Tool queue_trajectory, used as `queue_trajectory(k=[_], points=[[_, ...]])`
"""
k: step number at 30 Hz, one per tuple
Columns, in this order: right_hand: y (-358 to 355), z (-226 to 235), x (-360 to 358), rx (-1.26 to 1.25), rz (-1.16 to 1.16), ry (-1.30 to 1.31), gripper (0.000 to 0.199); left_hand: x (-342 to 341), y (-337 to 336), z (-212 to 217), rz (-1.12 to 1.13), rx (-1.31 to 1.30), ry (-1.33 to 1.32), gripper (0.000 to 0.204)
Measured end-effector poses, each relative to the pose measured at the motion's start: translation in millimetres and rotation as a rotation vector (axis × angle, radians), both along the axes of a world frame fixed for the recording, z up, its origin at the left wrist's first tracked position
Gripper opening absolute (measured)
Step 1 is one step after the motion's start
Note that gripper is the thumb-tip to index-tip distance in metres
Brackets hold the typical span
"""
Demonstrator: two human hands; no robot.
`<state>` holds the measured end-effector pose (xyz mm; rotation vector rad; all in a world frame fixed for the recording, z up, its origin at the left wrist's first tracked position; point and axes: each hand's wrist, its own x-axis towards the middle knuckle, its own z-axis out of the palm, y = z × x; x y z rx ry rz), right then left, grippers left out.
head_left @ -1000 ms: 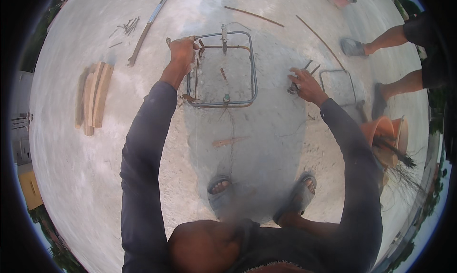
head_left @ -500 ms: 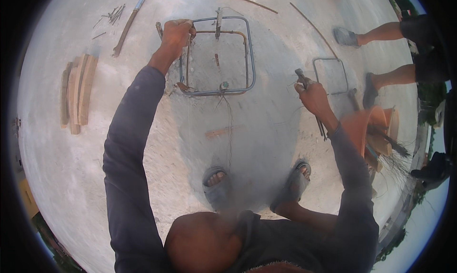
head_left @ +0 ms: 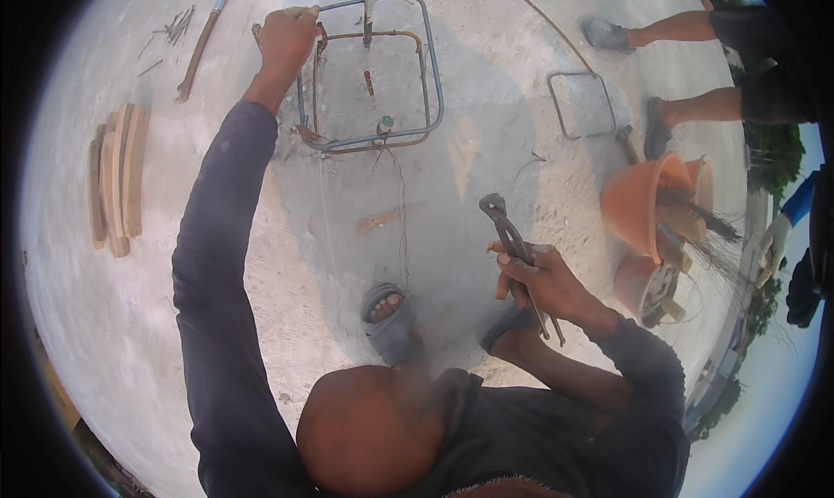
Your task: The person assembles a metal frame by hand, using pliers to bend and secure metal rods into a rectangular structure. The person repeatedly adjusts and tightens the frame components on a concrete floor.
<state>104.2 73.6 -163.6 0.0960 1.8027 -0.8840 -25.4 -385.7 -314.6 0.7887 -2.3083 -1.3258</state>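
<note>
A bent steel bar loop (head_left: 441, 81), squarish with rounded corners, is at the top centre, with a rustier inner loop (head_left: 426, 85) within it. My left hand (head_left: 288, 42) is closed at the loops' far left corner; its fingertips are partly hidden. Short upright posts stand at the loop's far side (head_left: 368, 16) and near side (head_left: 385, 126). Thin wire (head_left: 401, 203) trails from the near post toward my foot. My right hand (head_left: 552, 283) holds dark pincers (head_left: 512, 237), jaws pointing up and away, above my right foot.
Wooden strips (head_left: 117, 181) are stacked at left, beside loose nails (head_left: 180, 25) and a long bar (head_left: 201, 51). A smaller steel loop (head_left: 580, 105) lies to the right. Beyond it are a person's legs (head_left: 695, 107). Orange buckets (head_left: 630, 203) with wood and wires stand nearer.
My right hand has drawn back toward me and left with the pincers, which now show fully. My left hand stays at the loop's corner. The whole view has shifted slightly.
</note>
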Motion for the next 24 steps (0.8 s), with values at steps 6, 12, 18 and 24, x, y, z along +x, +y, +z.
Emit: queue_trajectory(k=[6, 12, 18, 24], points=[[-2, 32, -22, -0.129, -0.024, 0.364, 0.045, -13, -3, -2, 0.046, -0.360, -0.070, 0.031], [-32, -7, -67, 0.023, 0.015, 0.751, 0.053, -11, 0, 5, 0.037, -0.412, -0.069, 0.030], [-135, -67, -139, 0.073, 0.034, 1.081, 0.069, -9, 3, 15, 0.057, -0.467, -0.108, 0.034], [-186, -77, -189, 0.125, 0.186, 1.146, 0.048, -7, 0, 14, 0.001, -0.415, -0.103, 0.031]])
